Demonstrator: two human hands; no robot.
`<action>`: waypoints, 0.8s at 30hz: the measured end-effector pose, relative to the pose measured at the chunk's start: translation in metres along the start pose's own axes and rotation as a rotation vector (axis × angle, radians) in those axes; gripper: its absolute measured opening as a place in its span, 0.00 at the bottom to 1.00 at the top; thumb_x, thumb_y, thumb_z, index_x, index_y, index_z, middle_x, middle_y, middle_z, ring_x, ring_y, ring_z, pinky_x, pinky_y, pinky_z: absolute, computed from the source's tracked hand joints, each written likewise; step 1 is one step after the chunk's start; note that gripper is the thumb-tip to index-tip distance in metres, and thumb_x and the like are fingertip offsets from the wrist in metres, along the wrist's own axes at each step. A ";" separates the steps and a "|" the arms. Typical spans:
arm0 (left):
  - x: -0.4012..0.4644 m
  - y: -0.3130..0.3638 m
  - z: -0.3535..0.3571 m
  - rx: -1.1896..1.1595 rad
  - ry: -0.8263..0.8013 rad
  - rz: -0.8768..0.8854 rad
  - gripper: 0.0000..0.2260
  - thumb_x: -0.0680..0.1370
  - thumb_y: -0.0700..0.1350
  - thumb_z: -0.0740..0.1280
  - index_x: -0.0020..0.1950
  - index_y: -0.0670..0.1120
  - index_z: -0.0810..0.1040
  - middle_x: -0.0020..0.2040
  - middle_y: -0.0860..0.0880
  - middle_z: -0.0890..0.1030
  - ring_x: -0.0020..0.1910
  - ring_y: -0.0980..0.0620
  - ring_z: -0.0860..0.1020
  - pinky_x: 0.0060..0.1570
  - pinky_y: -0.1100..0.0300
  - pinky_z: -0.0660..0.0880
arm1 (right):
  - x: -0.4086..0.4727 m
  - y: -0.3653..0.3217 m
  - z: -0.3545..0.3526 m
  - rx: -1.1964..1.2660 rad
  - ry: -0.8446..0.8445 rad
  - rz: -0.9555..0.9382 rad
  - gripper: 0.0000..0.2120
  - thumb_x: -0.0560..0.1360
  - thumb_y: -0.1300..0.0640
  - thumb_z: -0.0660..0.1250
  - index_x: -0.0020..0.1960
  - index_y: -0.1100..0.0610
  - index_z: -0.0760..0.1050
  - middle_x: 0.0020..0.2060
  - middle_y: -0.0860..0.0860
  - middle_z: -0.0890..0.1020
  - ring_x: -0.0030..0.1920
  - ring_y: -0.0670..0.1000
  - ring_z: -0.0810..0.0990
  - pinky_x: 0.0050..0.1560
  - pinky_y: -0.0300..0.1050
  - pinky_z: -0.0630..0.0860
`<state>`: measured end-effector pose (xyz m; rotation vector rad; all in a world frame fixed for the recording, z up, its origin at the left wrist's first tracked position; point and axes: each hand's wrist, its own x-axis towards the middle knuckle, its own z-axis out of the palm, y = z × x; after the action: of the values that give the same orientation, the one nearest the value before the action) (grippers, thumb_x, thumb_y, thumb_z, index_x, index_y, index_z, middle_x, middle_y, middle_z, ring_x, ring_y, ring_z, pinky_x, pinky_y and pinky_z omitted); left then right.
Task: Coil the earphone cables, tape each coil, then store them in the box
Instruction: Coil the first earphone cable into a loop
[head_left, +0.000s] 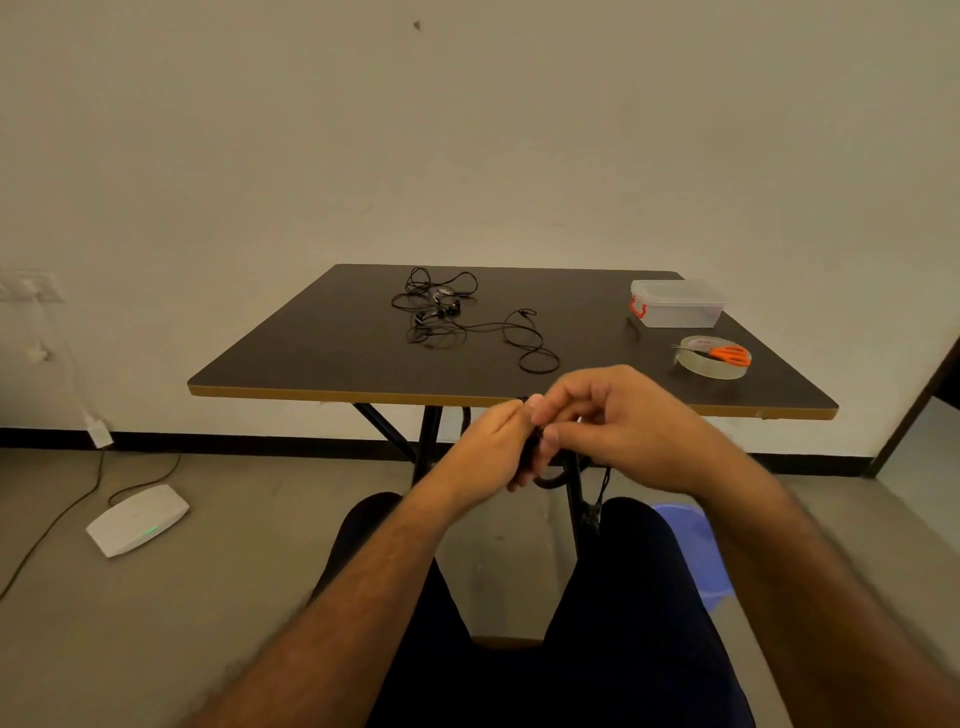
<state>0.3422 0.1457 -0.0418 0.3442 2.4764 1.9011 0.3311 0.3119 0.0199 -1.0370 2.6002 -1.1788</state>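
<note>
Both hands meet in front of the near edge of the dark bench (311, 364): the left hand (488, 447) and the right hand (613, 421) each pinch a black earphone cable (532, 452) wound between their fingers. Beyond the hands, loose earphone cables (457, 317) lie tangled on the bench. Past the right hand sit a tape roll (711, 366) with orange scissors (727, 354) on it and, farther off, a clear lidded box (678, 304).
</note>
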 end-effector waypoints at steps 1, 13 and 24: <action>0.000 0.000 0.000 -0.046 -0.059 -0.013 0.19 0.86 0.53 0.51 0.41 0.45 0.72 0.30 0.51 0.74 0.27 0.54 0.69 0.29 0.59 0.65 | 0.000 0.000 -0.005 0.008 0.005 -0.025 0.06 0.77 0.61 0.69 0.50 0.52 0.81 0.39 0.47 0.86 0.41 0.41 0.84 0.48 0.35 0.77; -0.002 0.013 -0.001 -0.639 -0.327 -0.170 0.20 0.80 0.61 0.52 0.37 0.49 0.67 0.27 0.54 0.61 0.24 0.57 0.57 0.27 0.63 0.55 | 0.018 0.030 -0.002 0.413 0.259 -0.198 0.05 0.74 0.69 0.70 0.47 0.61 0.81 0.36 0.53 0.84 0.37 0.52 0.80 0.40 0.40 0.79; -0.001 0.024 -0.001 -0.790 -0.410 -0.032 0.17 0.80 0.58 0.56 0.36 0.50 0.71 0.27 0.54 0.64 0.23 0.59 0.61 0.24 0.65 0.58 | 0.022 0.040 0.025 0.683 0.272 -0.111 0.07 0.77 0.58 0.65 0.48 0.56 0.82 0.40 0.54 0.84 0.42 0.52 0.82 0.45 0.46 0.80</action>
<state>0.3473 0.1502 -0.0189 0.5752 1.3409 2.2986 0.3016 0.3012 -0.0212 -0.9115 2.0237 -2.1439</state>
